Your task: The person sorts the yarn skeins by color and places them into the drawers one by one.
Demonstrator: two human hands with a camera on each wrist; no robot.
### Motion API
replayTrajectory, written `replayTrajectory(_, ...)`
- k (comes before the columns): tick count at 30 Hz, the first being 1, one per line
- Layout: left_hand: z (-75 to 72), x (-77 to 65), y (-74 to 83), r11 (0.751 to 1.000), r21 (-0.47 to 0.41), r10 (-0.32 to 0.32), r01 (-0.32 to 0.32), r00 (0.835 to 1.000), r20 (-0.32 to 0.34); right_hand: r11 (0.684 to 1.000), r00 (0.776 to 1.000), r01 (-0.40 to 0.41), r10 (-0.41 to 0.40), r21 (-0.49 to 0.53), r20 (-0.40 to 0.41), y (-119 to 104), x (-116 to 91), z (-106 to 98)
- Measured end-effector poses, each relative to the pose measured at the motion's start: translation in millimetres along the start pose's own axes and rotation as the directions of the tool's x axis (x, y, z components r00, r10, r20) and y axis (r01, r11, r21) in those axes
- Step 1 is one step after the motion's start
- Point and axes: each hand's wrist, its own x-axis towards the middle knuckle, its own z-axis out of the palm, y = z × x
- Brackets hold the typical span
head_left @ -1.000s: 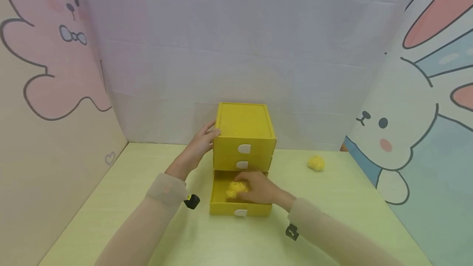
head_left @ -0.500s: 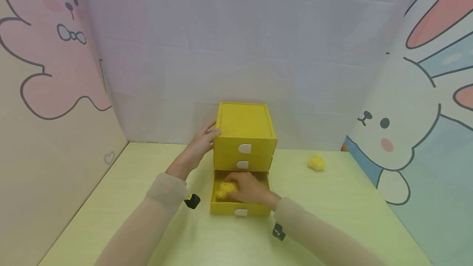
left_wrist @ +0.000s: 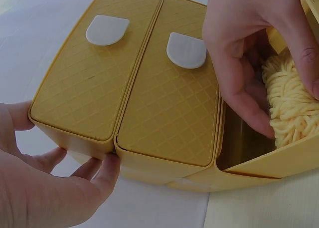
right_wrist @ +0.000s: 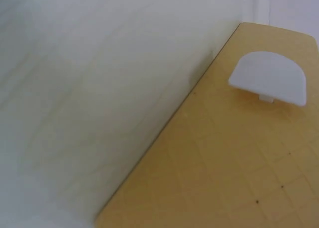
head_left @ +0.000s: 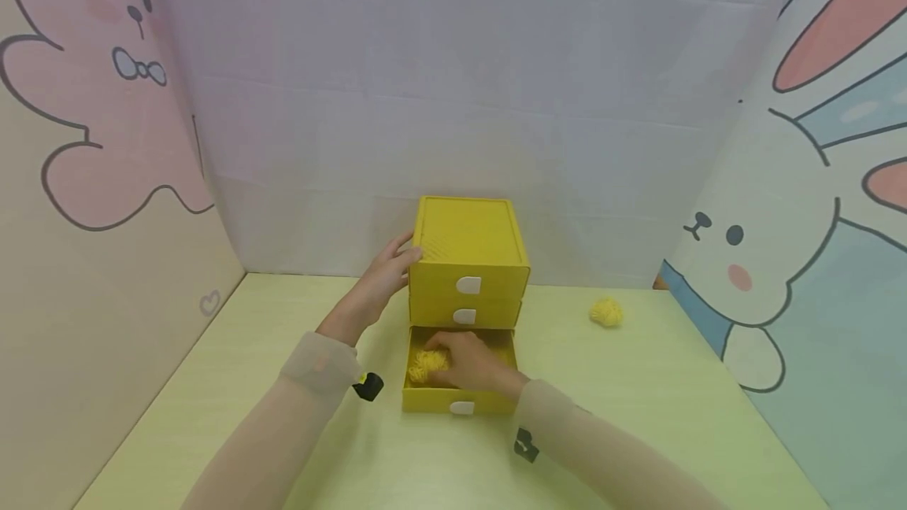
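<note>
A yellow drawer cabinet has its bottom drawer pulled out; the two drawers above are shut. My left hand rests on the cabinet's left side, and in the left wrist view its fingertips touch that side near the front edge. Inside the pulled-out drawer my right hand grips a small yellow yarn bundle near the left wall. Close up, thumb and fingers lie around the yarn bundle. The right wrist view shows only the drawer front with its white tab.
Another yellow yarn bundle lies on the pale green table, right of the cabinet. Behind the cabinet hangs a white cloth wall. Side panels with a pink cartoon animal and a white rabbit bound the table.
My right hand has moved left inside the drawer, carrying the yarn bundle from the middle toward the left wall. The left hand has stayed on the cabinet.
</note>
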Motion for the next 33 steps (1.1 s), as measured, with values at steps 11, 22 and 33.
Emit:
replayTrajectory(11, 0.0, 0.5, -0.8, 1.0, -0.003, -0.001, 0.001, 1.0, -0.006, 1.0, 1.0, -0.003, 0.003, 0.0, -0.019, 10, 2, 1)
replayTrajectory(22, -1.0, 0.7, 0.0, 1.0, 0.005, -0.017, 0.017, 1.0, -0.014, 0.999, 1.0, -0.004, 0.005, 0.032, -0.014, 7, -19, -33)
replayTrajectory(33, -4.1, -0.4, -0.6, 1.0, 0.002, -0.011, 0.011, 1.0, -0.003, 0.995, 1.0, 0.022, -0.022, 0.097, -0.001, 21, -51, -62)
